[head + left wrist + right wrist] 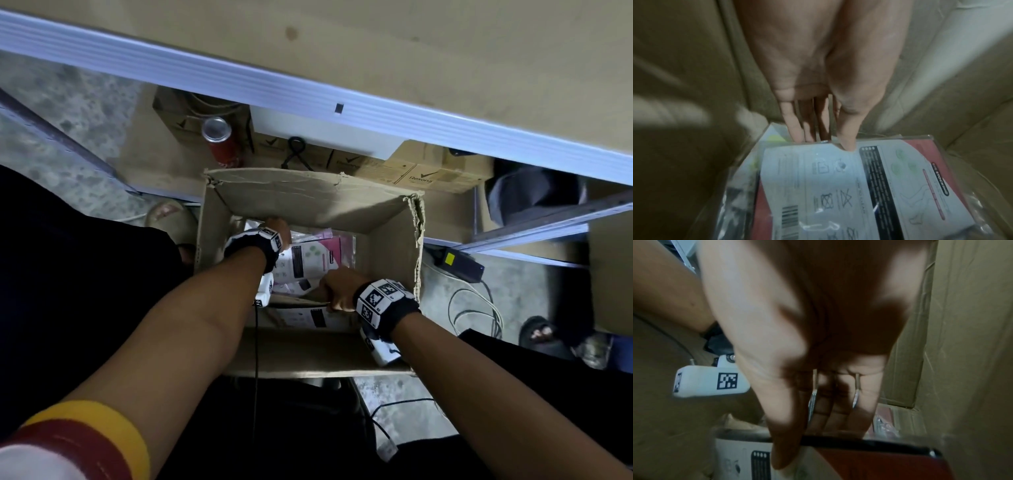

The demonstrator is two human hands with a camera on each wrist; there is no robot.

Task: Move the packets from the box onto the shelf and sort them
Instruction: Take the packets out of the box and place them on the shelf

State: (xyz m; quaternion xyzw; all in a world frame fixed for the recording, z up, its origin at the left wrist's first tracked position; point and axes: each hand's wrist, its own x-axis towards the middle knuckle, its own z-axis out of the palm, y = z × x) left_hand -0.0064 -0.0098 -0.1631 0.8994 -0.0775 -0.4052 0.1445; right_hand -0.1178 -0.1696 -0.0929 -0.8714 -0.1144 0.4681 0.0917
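Observation:
An open cardboard box (310,195) stands on the floor below the shelf (411,51). Inside it lie clear-wrapped packets with pink and white cards (308,260). My left hand (274,229) reaches to the far left of the box. In the left wrist view the thumb (846,142) lies on the top packet (859,186) and the fingers go behind its far edge. My right hand (334,291) is at the near side. It pinches the upper edge of a red and white packet (869,464), thumb in front, fingers behind. Whether both hands hold the same packet is unclear.
Under the shelf's white front rail (308,89) a lower level holds a red can (221,142) and small brown boxes (421,174). A black adaptor (459,262) and loose cables (476,308) lie on the floor at the right. Sandalled feet (168,216) flank the box.

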